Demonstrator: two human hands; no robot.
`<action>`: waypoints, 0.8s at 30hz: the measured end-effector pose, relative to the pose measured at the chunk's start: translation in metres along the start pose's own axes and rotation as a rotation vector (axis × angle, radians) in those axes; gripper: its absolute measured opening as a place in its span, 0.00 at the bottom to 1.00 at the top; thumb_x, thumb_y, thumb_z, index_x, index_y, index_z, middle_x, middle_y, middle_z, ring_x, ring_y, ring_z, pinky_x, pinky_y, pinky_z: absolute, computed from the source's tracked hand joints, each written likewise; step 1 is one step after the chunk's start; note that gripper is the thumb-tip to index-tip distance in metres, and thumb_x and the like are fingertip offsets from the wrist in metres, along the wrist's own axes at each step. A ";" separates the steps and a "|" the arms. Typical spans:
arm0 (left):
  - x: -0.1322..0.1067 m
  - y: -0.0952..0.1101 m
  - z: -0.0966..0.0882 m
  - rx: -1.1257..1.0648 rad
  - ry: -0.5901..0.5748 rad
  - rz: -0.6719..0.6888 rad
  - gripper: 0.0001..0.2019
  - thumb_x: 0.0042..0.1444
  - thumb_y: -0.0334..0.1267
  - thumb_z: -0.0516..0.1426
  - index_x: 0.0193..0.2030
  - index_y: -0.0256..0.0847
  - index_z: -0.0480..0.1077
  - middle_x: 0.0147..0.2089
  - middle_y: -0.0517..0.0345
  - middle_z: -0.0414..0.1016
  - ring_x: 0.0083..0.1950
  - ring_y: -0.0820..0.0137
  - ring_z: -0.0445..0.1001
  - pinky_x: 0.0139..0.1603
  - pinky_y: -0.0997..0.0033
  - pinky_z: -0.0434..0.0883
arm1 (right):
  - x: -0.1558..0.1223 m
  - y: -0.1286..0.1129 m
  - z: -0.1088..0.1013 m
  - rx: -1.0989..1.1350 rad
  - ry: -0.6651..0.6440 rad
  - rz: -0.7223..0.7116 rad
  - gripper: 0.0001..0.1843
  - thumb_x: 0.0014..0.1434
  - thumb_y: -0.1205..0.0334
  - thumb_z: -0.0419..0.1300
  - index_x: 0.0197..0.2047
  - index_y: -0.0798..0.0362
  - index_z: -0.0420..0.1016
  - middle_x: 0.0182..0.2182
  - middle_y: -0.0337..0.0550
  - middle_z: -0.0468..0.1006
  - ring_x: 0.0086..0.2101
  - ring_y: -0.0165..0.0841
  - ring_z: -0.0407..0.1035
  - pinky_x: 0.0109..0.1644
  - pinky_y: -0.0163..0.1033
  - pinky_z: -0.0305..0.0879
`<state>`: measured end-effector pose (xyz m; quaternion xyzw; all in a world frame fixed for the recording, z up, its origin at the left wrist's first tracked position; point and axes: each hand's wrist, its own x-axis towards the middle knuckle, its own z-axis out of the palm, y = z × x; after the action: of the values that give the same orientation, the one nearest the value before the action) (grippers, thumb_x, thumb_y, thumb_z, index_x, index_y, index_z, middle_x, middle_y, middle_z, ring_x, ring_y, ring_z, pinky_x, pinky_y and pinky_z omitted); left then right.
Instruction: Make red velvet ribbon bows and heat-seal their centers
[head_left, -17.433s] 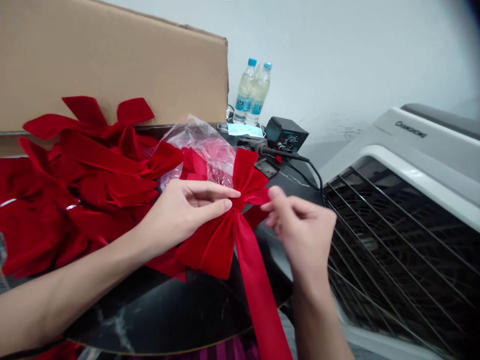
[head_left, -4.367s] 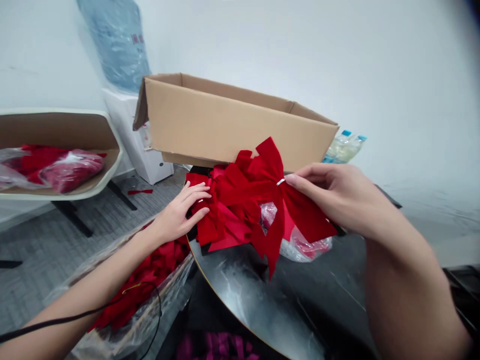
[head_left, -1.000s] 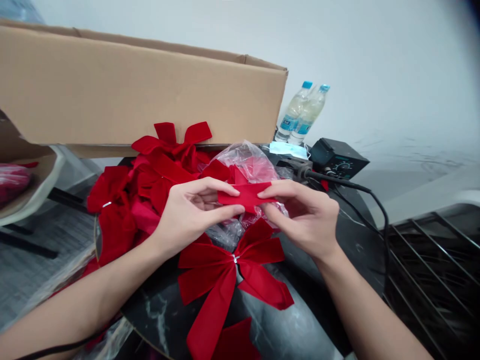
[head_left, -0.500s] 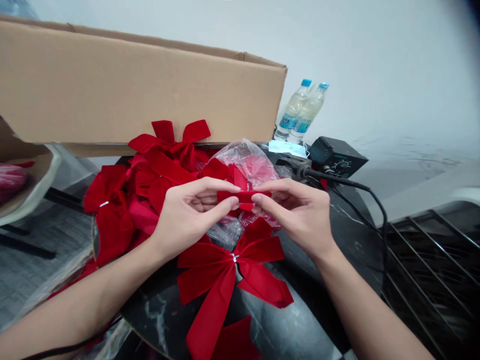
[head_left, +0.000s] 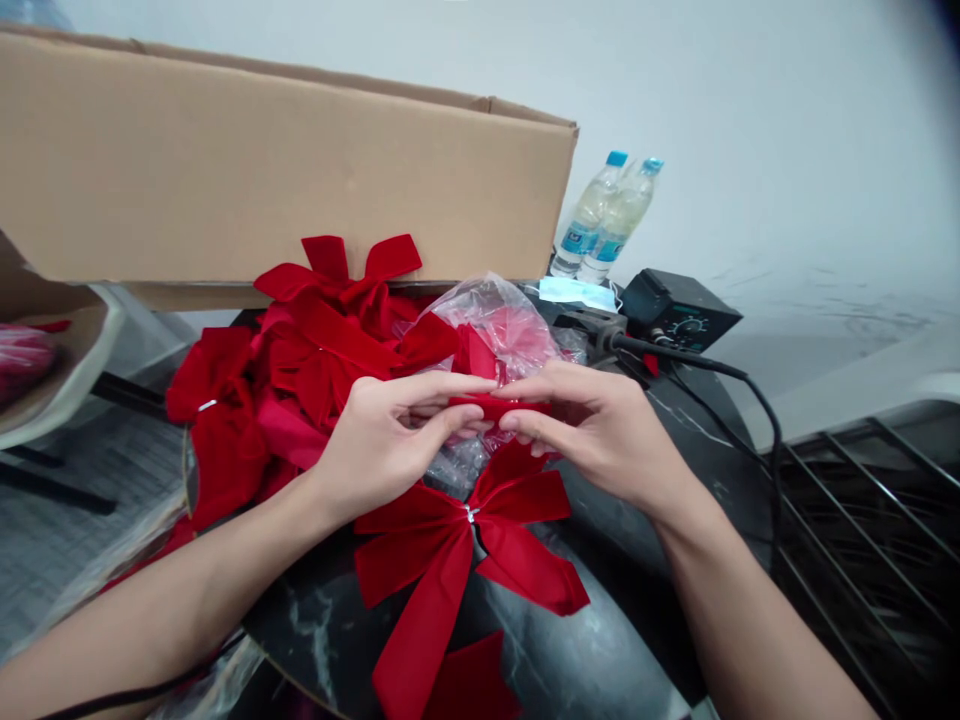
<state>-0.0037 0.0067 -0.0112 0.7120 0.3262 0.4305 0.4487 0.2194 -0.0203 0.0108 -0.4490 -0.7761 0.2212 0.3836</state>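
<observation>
A short strip of red velvet ribbon (head_left: 499,407) is pinched crosswise between the fingers of the left hand (head_left: 382,440) and the right hand (head_left: 592,430). Both hands are held narrowly closed, nearly meeting, and the middle of the strip is partly hidden by the fingers. Just below them, a finished red velvet bow (head_left: 457,540), gathered by a small metal band, is laid on the black marble desk (head_left: 322,640). Directly behind the strip, a crumpled clear plastic bag (head_left: 495,330) is seen, with a heap of similar bows (head_left: 300,370) piled to its left. Farther back, a cardboard carton (head_left: 262,150) is propped along the desk's far edge. To the right, a surgical mask (head_left: 576,294), two water bottles (head_left: 604,220) and a soldering station (head_left: 679,310) are placed.
</observation>
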 end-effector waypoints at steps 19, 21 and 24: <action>-0.052 0.006 0.005 0.807 -0.571 0.104 0.09 0.65 0.41 0.60 0.47 0.41 0.67 0.47 0.50 0.75 0.48 0.56 0.74 0.47 0.56 0.71 | -0.089 -0.054 -0.027 -0.273 -0.152 0.189 0.03 0.71 0.62 0.57 0.44 0.46 0.71 0.38 0.37 0.75 0.36 0.28 0.71 0.40 0.32 0.67; -0.056 0.005 0.008 0.788 -0.554 0.067 0.08 0.64 0.36 0.59 0.47 0.42 0.65 0.45 0.52 0.74 0.47 0.57 0.73 0.45 0.58 0.69 | -0.114 -0.053 -0.024 -0.224 -0.184 0.308 0.04 0.72 0.60 0.55 0.47 0.44 0.71 0.42 0.37 0.76 0.41 0.29 0.73 0.43 0.32 0.69; -0.048 0.012 0.008 0.526 -0.566 -0.103 0.12 0.60 0.32 0.60 0.46 0.45 0.62 0.39 0.59 0.73 0.41 0.64 0.73 0.40 0.66 0.68 | -0.141 -0.046 -0.024 -0.204 -0.058 0.338 0.03 0.71 0.57 0.58 0.46 0.43 0.72 0.51 0.38 0.77 0.50 0.31 0.74 0.52 0.33 0.68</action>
<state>-0.0156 -0.0416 -0.0168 0.8759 0.3242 0.0957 0.3443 0.2566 -0.1660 0.0011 -0.6029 -0.7186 0.2157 0.2713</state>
